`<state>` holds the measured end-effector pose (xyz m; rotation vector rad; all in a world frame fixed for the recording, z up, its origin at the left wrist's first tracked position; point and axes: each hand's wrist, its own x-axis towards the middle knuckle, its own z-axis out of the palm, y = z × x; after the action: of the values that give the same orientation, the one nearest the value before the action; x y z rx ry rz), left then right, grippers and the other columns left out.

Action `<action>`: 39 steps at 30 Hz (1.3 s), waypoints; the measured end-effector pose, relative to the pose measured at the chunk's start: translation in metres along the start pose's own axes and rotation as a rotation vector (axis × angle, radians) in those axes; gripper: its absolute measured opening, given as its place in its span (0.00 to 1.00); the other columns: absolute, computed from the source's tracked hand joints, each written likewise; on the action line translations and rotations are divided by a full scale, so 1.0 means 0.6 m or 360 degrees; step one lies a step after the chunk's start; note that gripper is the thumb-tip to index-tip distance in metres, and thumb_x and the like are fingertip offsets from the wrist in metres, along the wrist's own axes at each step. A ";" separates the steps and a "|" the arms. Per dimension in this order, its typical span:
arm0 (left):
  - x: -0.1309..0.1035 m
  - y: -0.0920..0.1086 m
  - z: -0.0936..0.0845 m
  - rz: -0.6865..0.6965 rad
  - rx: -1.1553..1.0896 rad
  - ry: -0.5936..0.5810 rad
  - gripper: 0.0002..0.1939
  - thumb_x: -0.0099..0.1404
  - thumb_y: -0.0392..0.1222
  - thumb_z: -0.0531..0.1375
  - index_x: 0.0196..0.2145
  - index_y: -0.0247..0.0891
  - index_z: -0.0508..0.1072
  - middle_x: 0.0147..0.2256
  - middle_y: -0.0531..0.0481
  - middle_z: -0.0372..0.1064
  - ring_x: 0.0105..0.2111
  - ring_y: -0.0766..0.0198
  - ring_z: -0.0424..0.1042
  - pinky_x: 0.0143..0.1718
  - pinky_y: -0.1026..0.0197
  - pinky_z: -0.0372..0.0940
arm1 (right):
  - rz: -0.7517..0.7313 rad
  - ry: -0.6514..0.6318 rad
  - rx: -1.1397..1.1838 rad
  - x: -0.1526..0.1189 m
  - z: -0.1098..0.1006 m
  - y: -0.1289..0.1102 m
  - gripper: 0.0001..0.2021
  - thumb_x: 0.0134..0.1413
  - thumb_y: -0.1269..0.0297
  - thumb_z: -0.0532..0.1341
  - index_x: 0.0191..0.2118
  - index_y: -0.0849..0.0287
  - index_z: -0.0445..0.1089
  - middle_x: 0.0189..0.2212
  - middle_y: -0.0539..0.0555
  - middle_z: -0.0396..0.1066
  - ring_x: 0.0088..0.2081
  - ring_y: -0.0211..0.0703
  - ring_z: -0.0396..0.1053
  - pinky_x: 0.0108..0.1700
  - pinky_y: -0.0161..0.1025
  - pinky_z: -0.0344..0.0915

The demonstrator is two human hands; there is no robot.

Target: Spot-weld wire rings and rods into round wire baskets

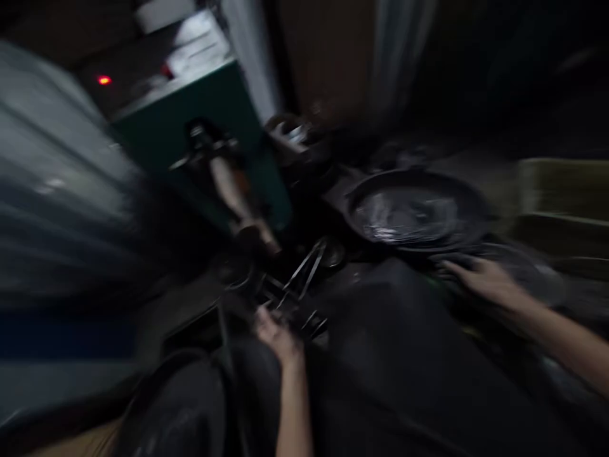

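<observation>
Motion blur smears the whole dim view. My left hand reaches forward at the lower centre, beside some thin metal rods that form a frame-like shape. Its fingers are too smeared to show whether they hold anything. My right hand is stretched out at the right, with its fingertips by a dark, unclear object below the rim of a wide round basin. That basin has shiny streaks inside. Whether the right fingers grip the dark object cannot be made out.
A green machine box with a pale-handled part stands ahead on the left. Another dark round container sits at the lower left. A yellowish crate is at the far right. Corrugated sheeting lines the left.
</observation>
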<state>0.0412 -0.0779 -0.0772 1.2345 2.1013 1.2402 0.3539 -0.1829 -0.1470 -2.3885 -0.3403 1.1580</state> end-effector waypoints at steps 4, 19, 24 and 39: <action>0.024 -0.035 -0.019 -0.0402 -0.0615 -0.0075 0.29 0.55 0.68 0.57 0.31 0.36 0.63 0.17 0.59 0.44 0.15 0.73 0.43 0.14 0.70 0.43 | 0.0518 -0.0345 0.0634 -0.106 0.066 -0.139 0.08 0.50 0.79 0.62 0.25 0.60 0.73 0.30 0.59 0.73 0.24 0.33 0.68 0.25 0.28 0.64; 0.061 -0.046 -0.056 -0.0446 -0.0937 0.0009 0.29 0.53 0.66 0.63 0.33 0.34 0.66 0.17 0.60 0.42 0.15 0.75 0.40 0.14 0.72 0.38 | 0.0214 -0.1003 0.1511 -0.183 0.273 -0.256 0.07 0.47 0.71 0.65 0.30 0.68 0.67 0.24 0.52 0.65 0.21 0.29 0.61 0.19 0.22 0.56; 0.066 -0.050 -0.058 -0.0465 -0.0872 -0.0015 0.30 0.53 0.67 0.62 0.34 0.34 0.66 0.17 0.60 0.42 0.16 0.74 0.41 0.15 0.72 0.40 | 0.0292 -0.0968 0.1545 -0.188 0.275 -0.258 0.03 0.51 0.74 0.62 0.34 0.68 0.70 0.26 0.53 0.66 0.25 0.30 0.64 0.22 0.22 0.60; 0.081 -0.028 -0.060 -0.0506 -0.0733 -0.0047 0.31 0.53 0.68 0.60 0.33 0.34 0.65 0.19 0.59 0.42 0.18 0.74 0.44 0.17 0.72 0.43 | 0.0410 -0.1047 0.1615 -0.216 0.269 -0.286 0.08 0.39 0.74 0.69 0.29 0.69 0.72 0.26 0.51 0.62 0.26 0.30 0.60 0.17 0.23 0.55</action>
<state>-0.0178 -0.0583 -0.0682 0.6839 1.7628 1.4322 0.1434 -0.0399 -0.0597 -1.1622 0.3203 1.6782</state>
